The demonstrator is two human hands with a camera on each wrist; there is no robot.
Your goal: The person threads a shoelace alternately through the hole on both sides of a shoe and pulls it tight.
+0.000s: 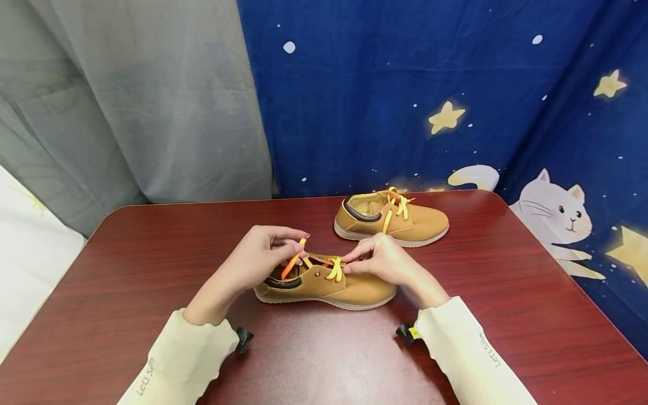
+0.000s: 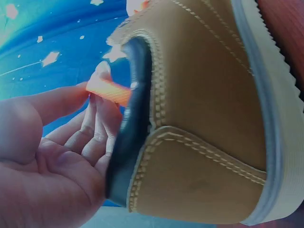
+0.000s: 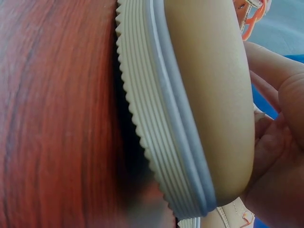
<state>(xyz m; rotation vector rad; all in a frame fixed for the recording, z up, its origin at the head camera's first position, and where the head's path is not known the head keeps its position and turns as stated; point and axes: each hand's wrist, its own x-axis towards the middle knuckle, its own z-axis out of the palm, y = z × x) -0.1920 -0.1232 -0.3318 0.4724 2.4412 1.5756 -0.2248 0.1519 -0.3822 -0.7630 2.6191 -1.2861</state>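
A tan shoe with a dark heel lining stands upright on the table, toe to the right. My left hand is above its opening and pinches a yellow-orange shoelace between thumb and fingertips. The left wrist view shows the lace rising from behind the dark collar. At the front of the lacing, my right hand holds the shoe's upper between thumb and index finger, close beside the crossed yellow lace. The toe hides those fingertips in the right wrist view.
Behind the right hand stands a second tan shoe, its yellow lace tied in a bow. The reddish-brown table ends at a back edge before a grey curtain and a blue star-patterned curtain.
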